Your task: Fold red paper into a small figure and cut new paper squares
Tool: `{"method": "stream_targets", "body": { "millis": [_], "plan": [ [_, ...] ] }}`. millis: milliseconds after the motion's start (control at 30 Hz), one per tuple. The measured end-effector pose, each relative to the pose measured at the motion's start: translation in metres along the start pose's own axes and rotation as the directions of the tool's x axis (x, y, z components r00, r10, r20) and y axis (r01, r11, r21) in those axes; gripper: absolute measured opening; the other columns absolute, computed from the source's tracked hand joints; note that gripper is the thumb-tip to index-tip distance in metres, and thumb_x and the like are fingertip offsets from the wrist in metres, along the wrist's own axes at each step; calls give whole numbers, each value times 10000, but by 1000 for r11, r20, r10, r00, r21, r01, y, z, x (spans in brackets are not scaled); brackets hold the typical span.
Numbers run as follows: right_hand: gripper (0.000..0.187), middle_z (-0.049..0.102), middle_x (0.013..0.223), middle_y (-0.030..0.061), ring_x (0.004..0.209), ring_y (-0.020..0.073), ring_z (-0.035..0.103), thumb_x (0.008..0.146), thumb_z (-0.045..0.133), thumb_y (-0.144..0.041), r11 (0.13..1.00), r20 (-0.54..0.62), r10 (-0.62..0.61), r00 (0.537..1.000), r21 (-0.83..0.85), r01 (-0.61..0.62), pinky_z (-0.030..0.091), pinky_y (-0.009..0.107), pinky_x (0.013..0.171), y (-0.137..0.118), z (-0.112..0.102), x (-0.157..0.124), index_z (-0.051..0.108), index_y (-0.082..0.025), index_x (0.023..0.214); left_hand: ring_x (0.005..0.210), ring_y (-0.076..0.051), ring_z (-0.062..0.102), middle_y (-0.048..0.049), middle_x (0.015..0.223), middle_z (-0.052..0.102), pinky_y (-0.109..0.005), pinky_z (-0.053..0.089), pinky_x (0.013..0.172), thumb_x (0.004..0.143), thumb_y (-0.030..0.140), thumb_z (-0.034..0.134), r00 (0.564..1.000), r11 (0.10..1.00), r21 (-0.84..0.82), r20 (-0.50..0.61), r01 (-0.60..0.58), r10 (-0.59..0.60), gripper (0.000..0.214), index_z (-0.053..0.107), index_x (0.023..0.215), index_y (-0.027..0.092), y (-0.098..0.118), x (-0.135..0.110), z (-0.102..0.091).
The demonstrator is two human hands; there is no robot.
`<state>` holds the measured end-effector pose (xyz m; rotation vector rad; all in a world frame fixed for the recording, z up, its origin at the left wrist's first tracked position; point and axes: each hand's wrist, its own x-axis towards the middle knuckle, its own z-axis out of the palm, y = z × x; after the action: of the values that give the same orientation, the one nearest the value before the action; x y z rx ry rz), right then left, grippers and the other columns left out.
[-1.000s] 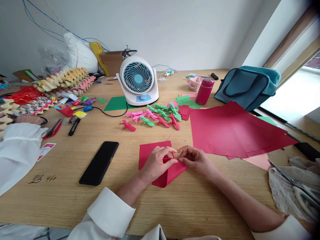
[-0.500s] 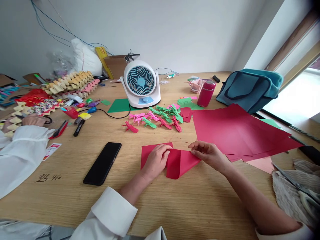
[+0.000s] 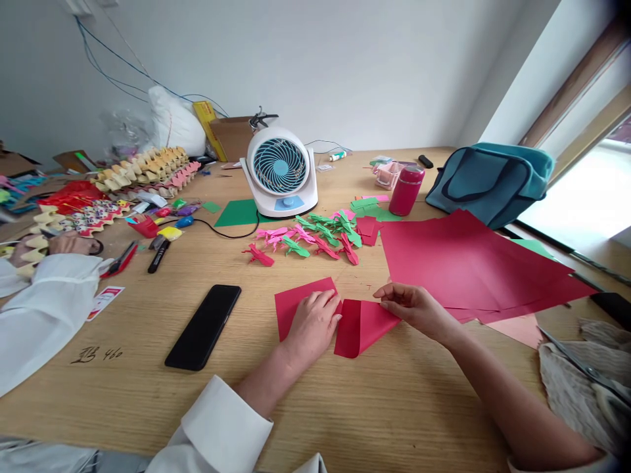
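Observation:
My left hand lies palm down, fingers stretched out, on a red paper piece flat on the table. Its thumb reaches toward the edge of a second red paper piece, which curves up in a fold just to the right. Whether the thumb touches that piece I cannot tell. My right hand pinches the upper right edge of the second piece between thumb and finger. Beyond both hands lie several folded paper figures in pink, green and red.
Large red sheets spread to the right, near scissors on a cloth. A phone lies left of my hands. A fan, a red flask and a blue bag stand behind. At far left is another person's white sleeve.
My left hand has flattened and shifted slightly onto the left paper, which has turned a little. A gap now shows between the two red pieces. My right hand keeps its pinch.

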<state>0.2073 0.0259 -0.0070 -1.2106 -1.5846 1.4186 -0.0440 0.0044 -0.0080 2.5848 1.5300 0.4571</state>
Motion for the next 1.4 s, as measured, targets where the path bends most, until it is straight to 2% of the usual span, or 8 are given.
{"method": "stream_targets", "body": {
  "millis": [167, 300, 433, 733, 1000, 1200, 1333, 1400],
  "plan": [
    [321, 566, 773, 0, 662, 123, 474, 816, 657, -453, 1000, 0, 4, 1000, -13, -4, 357, 258, 593, 0, 2, 1, 652, -169, 967, 1201, -255, 523, -101, 1329, 594, -424, 450, 1008, 935, 271, 542, 996, 991, 116, 48, 73, -79, 334, 575, 1250, 163, 7, -1, -5],
    [288, 529, 734, -16, 633, 113, 434, 824, 636, -428, 999, -3, 8, 1000, -47, -8, 317, 248, 568, 0, 7, 1, 648, -170, 953, 1034, -264, 589, -100, 1100, 652, -413, 510, 861, 945, 295, 516, 973, 949, 242, 65, 202, -223, 233, 632, 1101, 165, 14, -1, -14],
    [262, 495, 712, -27, 619, 105, 403, 835, 614, -402, 1000, 20, -11, 1000, -24, 12, 295, 240, 559, 3, 14, 1, 634, -165, 948, 969, -282, 594, -117, 1045, 624, -410, 528, 784, 924, 276, 543, 954, 899, 353, 52, 259, -295, 225, 640, 1081, 146, 17, -3, -19],
    [216, 488, 694, -24, 622, 118, 407, 843, 570, -361, 988, 11, -71, 997, -137, 72, 307, 245, 561, 3, 23, 1, 636, -170, 918, 975, -295, 621, -115, 1032, 622, -409, 551, 786, 904, 248, 577, 901, 854, 352, 58, 384, -429, 162, 634, 1006, 135, 21, 0, -18],
    [179, 538, 699, -18, 625, 123, 449, 866, 534, -316, 949, -10, -123, 992, -294, 114, 326, 246, 568, 11, 30, 0, 643, -188, 927, 966, -306, 632, -126, 1006, 629, -418, 532, 778, 905, 227, 573, 878, 809, 399, 19, 432, -479, 155, 620, 1015, 128, 21, 1, -21],
    [189, 516, 681, -24, 611, 127, 445, 847, 522, -297, 946, -59, -140, 988, -302, 116, 339, 249, 567, 8, 39, -4, 642, -180, 933, 992, -309, 618, -124, 1017, 649, -462, 495, 838, 928, 199, 516, 912, 849, 355, -27, 392, -410, 156, 616, 1028, 133, 21, 2, -25],
    [190, 535, 690, -19, 616, 132, 471, 836, 515, -281, 943, -89, -152, 984, -310, 117, 356, 254, 576, 11, 46, -4, 642, -179, 934, 1005, -258, 592, -81, 1022, 654, -432, 471, 875, 949, 164, 449, 982, 951, 255, -114, 177, -153, 177, 609, 1025, 179, 26, 0, -27],
    [193, 553, 696, -13, 622, 137, 488, 834, 515, -282, 939, -105, -164, 981, -323, 123, 377, 258, 587, 12, 48, -3, 641, -179, 936, 1020, -231, 581, -64, 1032, 658, -423, 448, 922, 951, 151, 438, 988, 982, 188, -157, 33, -3, 190, 606, 1029, 194, 29, -2, -25]
  ]
}}
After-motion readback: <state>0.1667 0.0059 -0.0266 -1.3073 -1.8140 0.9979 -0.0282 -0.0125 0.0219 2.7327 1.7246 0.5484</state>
